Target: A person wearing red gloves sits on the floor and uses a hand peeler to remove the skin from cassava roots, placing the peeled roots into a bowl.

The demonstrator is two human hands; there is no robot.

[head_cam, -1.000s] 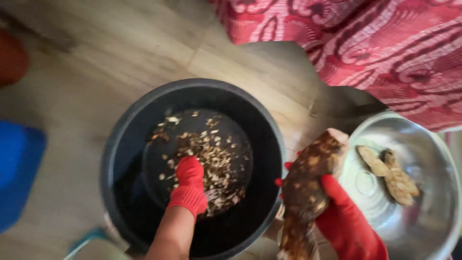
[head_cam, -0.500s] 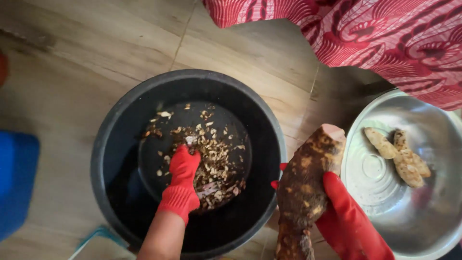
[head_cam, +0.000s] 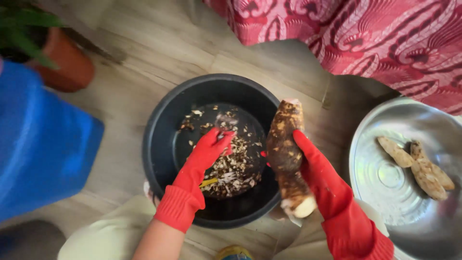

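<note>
Both hands wear red rubber gloves, and the black bucket (head_cam: 159, 144) sits square in the middle of the wooden floor (head_cam: 144, 62). The right hand (head_cam: 317, 168) is wrapped around a brown, rough-skinned root (head_cam: 286, 149), fingers pressed along its side in a firm hold. The root stands nearly upright over the bucket's right rim, its top end level with the far side of the bucket and its pale cut end (head_cam: 303, 207) down by the near rim.

The left hand (head_cam: 209, 149) reaches down inside the bucket, fingers pointing toward the far wall. Whether it grips anything, I cannot tell; the fingertips are blurred and lie right over the scraps. Those brown and pale peelings (head_cam: 231, 168) cover the bucket's bottom, heaped mostly just right of the left hand. A thin yellow piece (head_cam: 209, 182) shows among them beside the wrist.

To the right of the bucket, well apart from it, stands a shiny metal basin (head_cam: 380, 178) with a few pale peeled root pieces (head_cam: 418, 163) lying inside. Beyond the bucket, toward the upper right, hangs red patterned cloth (head_cam: 365, 33). To the bucket's left there is a big blue shape (head_cam: 43, 144), and further up on that side a terracotta pot (head_cam: 67, 65) with green leaves (head_cam: 24, 24).
</note>
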